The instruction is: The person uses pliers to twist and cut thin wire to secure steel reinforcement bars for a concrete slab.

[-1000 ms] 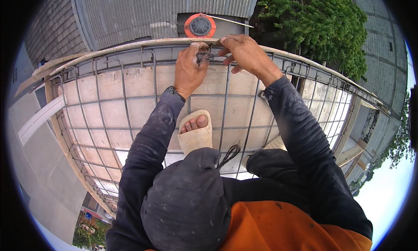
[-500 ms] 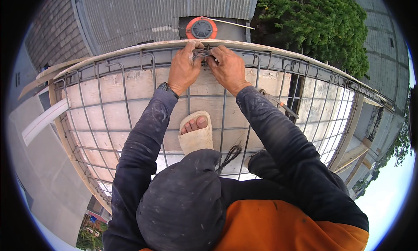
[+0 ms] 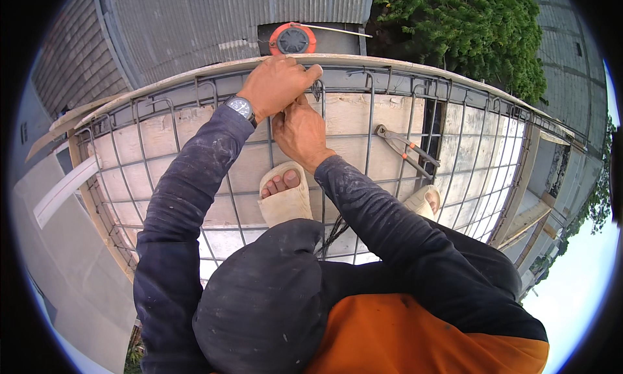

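My left hand [image 3: 278, 85], a watch on its wrist, is closed at the top edge of the rebar grid [image 3: 370, 101], against a dark bundle of tie wire [image 3: 317, 91]. Just below it, my right hand [image 3: 300, 132] has curled fingers meeting the left hand's; what they hold is hidden. Grey pincers [image 3: 407, 150] with orange on the handles lie open on the grid to the right of my hands.
My sandalled feet [image 3: 283, 202] rest on the grid over pale boards [image 3: 350, 153]. A wooden edge [image 3: 409, 67] runs beyond the bars. Past it are an orange round container [image 3: 292, 39], corrugated roofing [image 3: 195, 23] and a tree [image 3: 454, 36]. A white beam [image 3: 65, 192] juts at left.
My left hand has moved forward and turned across the top bars. My right hand has dropped down and left, beneath it. The pincers have come into clearer view.
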Available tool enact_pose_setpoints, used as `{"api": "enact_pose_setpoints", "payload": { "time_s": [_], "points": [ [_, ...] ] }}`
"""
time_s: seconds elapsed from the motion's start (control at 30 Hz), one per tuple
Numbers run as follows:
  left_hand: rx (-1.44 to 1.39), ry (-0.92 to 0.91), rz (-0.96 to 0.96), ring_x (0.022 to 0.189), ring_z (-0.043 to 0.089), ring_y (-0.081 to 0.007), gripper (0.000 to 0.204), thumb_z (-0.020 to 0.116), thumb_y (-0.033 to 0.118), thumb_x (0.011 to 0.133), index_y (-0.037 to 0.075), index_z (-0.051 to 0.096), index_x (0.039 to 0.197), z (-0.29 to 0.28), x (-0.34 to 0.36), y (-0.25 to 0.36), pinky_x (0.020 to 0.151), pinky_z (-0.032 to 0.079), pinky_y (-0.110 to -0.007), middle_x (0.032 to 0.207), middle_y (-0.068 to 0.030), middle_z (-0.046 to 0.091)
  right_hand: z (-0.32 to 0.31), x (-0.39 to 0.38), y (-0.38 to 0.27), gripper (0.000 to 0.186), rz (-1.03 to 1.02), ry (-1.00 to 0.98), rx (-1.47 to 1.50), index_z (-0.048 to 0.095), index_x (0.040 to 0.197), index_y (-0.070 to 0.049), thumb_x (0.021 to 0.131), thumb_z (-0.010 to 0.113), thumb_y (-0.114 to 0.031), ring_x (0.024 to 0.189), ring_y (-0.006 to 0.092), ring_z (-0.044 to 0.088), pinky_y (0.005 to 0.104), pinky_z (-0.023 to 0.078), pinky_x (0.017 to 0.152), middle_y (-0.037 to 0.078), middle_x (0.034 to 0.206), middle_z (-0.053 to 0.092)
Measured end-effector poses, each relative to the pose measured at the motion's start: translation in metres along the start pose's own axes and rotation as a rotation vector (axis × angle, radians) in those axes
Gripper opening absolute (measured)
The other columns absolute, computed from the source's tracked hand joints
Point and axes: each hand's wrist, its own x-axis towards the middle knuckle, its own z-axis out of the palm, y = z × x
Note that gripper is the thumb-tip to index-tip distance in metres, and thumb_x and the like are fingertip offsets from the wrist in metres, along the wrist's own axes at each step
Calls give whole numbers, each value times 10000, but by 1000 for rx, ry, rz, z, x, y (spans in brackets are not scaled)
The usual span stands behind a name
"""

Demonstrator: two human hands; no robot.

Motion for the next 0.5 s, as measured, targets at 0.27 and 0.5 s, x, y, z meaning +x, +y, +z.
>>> {"api": "enact_pose_setpoints", "payload": {
  "time_s": [0.27, 0.5],
  "points": [
    [-209, 23, -93, 989, 747, -286, 432, 725, 144, 930, 84, 642, 1350, -15, -9, -6, 863, 608, -426, 975, -80, 747, -74, -14, 32, 478, -141, -357, -83, 608, 1390, 46, 984, 623, -205, 1007, 427, 708, 527, 577, 883, 245, 1219, 674],
    [-185, 230, -221, 1038, 682, -264, 315, 753, 205, 938, 95, 730, 1233, 23, -42, 1, 913, 568, -426, 1118, -50, 714, -222, -61, 124, 466, -185, -679, -664, 631, 1363, -5, 978, 691, -261, 1099, 381, 698, 486, 595, 915, 187, 1220, 665]
  ]
}}
